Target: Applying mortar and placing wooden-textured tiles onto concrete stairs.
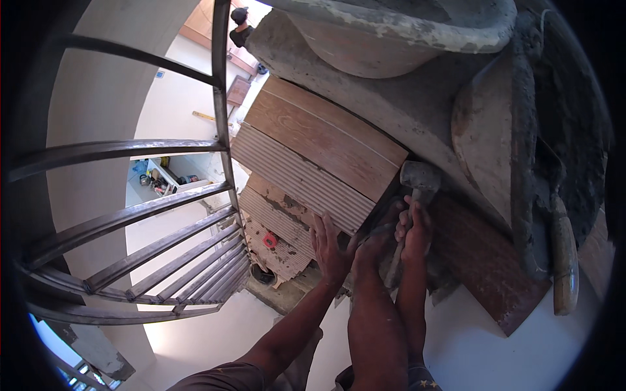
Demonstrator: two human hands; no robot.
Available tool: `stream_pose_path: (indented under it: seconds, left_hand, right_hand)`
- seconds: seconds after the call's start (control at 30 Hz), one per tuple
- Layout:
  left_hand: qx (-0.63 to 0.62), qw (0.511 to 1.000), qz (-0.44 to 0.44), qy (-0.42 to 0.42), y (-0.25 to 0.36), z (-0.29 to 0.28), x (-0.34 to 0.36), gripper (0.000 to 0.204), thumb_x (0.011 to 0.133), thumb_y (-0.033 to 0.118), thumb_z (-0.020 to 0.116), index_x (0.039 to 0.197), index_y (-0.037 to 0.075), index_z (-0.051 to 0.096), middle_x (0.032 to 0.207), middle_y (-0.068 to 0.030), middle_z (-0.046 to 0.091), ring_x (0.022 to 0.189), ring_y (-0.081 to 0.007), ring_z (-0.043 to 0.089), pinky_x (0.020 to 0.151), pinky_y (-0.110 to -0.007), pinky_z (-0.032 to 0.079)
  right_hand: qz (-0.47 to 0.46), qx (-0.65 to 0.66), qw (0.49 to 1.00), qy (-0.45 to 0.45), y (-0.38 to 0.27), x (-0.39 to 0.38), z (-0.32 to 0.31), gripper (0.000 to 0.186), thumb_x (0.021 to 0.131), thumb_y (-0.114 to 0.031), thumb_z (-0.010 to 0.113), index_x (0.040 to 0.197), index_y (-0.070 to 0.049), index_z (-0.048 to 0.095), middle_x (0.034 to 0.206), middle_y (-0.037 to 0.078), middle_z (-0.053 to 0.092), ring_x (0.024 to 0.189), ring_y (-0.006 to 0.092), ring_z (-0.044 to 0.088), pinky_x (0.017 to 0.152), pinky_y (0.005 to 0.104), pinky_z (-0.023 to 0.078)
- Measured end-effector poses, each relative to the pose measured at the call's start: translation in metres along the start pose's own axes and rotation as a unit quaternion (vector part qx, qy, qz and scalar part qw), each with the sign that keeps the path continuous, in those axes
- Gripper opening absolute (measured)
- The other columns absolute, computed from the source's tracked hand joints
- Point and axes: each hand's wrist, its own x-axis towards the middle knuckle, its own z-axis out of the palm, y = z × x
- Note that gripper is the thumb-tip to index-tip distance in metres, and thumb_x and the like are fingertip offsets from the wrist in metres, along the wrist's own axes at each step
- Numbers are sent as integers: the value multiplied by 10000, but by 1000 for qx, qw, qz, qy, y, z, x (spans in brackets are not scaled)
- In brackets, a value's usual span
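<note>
1. At the far left, a metal railing (130,147) is seen, its bars running across the view; a lower floor is glimpsed through them, where a white-edged open box (171,180) is filled with small items too small to tell.
2. Beyond the upright bar, a yellow strip (203,116) is seen on the lower floor, and higher up a person in dark clothing (240,34).
3. Below the tiles, a dark bucket (263,274) is partly seen; near it, a red round object (269,240) is rested on a ridged, mortar-smeared surface.
4. In the middle, a wood-grain plank tile (326,137) is set at a slant, bordered along its lower side by a ridged strip (300,176).
5. The left hand (334,253) is held open with fingers spread, laid at the lower edge of the ridged strip; nothing is gripped by it.
6. The right hand (416,233) is closed around the handle of a mallet (420,177), whose head is held just beside the tile's right-hand corner.
7. Above, a mortar-crusted basin (372,52) is seen; a second basin (482,124) is tilted on its side farther right.
8. Below that, a reddish-brown plank (489,260) is laid; at far right, a wooden-handled tool (565,260) is hung against the second basin.
</note>
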Motion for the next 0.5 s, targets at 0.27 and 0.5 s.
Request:
stream_pose_path:
  seconds: [0.27, 0.5]
  left_hand:
    - [-15, 1000, -16, -17, -4, -2, 1, 945, 782, 347, 795, 1495, -18, 294, 1513, -264, 352, 1440, -394, 293, 1148, -547, 236]
    - [-22, 1000, 10, -8, -5, 0, 0, 952, 772, 336, 804, 1499, -12, 295, 1526, -273, 326, 1440, -399, 287, 1152, -538, 237]
  right_hand:
    - [-35, -22, 999, -2, 1, -8, -4, 410, 1010, -373, 527, 1229, -29, 574, 673, -13, 490, 445, 74, 422, 391, 253, 325]
    - [-163, -278, 946, 34, 2, -12, -4, 432, 992, -400, 556, 1167, -17, 653, 683, 19, 571, 567, 116, 519, 519, 282, 416]
